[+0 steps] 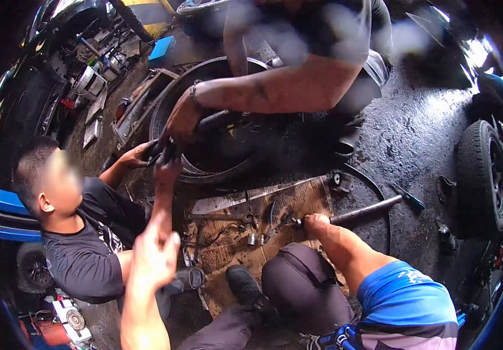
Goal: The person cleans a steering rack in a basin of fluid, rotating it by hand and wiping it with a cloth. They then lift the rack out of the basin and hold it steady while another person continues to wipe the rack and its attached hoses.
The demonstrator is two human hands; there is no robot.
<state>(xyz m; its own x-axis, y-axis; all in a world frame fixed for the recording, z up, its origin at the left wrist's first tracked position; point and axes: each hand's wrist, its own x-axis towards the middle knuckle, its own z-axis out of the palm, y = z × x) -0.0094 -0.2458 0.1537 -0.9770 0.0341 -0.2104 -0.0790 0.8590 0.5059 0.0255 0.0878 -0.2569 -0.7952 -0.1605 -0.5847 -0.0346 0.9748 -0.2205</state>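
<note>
1. Head view, the grip: the right hand (317, 224), right of centre, has its fingers curled around the near end of a metal bar (368, 210). The bar slants up toward the right of the frame, its far end over the dark floor (423, 119).
2. The left hand (156, 256), left of centre, is glaringly lit and overlaps a co-worker's forearm (164, 195). Its thumb seems to point up; I cannot tell whether the other fingers are spread or pressed together.
3. Handling, as I judge it: a full wrap of the right fingers suits a long bar better than a pinch, and grease would make it slip. Its far end is best kept clear of the black hose (388, 219) and of both co-workers' arms, which reach over the large tyre (219, 176) at upper centre.
4. The surface: a stained cardboard sheet (312, 201) at centre bears wrenches and two small sockets (252, 239), near the right hand. The floor looks wet or oily, so firm footing seems wise.
5. The room: a wheel (485, 181) stands upright at right; a seated co-worker (82, 259) is at left; tools and parts clutter the upper left.
</note>
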